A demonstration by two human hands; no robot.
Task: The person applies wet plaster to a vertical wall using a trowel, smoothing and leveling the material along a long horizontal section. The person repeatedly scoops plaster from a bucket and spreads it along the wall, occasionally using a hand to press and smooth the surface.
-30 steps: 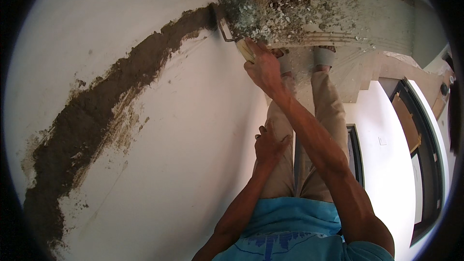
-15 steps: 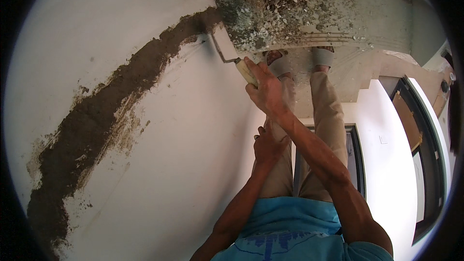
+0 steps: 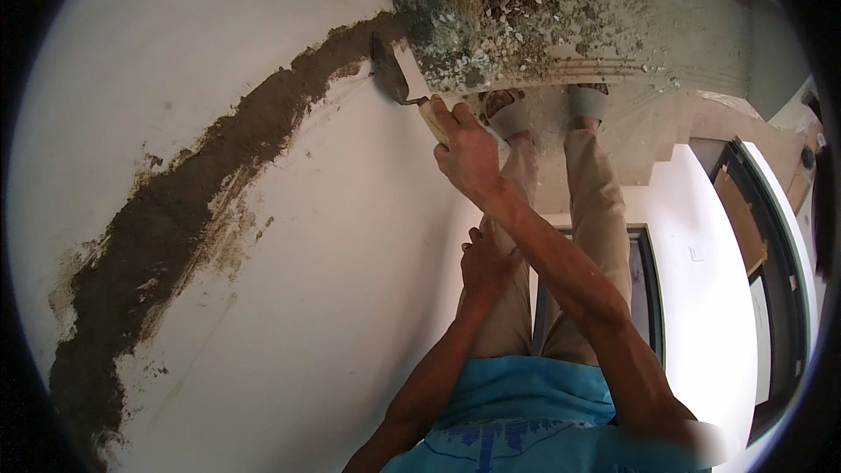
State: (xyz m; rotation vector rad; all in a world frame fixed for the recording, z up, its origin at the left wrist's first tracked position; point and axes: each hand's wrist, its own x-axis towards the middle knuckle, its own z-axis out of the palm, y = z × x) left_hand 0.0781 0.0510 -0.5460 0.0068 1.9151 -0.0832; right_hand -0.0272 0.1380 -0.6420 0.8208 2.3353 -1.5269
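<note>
My right hand (image 3: 471, 158) is wrapped round the pale handle of a trowel (image 3: 391, 72). The trowel's blade lies against the upper end of a band of dark brown mortar (image 3: 180, 210), where it meets the wall's lower edge. That band runs diagonally down the white wall (image 3: 350, 263) to the lower left, with ragged smears along its sides. Close to my trousered leg, my left hand (image 3: 489, 264) is curled, below and beside my right forearm. Its palm is hidden, so whatever it may hold does not show.
Rubble and loose mortar crumbs (image 3: 491, 17) cover a ledge ahead of my sandalled feet (image 3: 587, 103). Stepped edges (image 3: 661, 162) drop away on the right. A dark-framed opening (image 3: 762, 271) with a brown board stands at the far right.
My right hand has shifted slightly left and up, and the trowel has turned so more of its dark blade shows. My left hand stays almost where it was.
</note>
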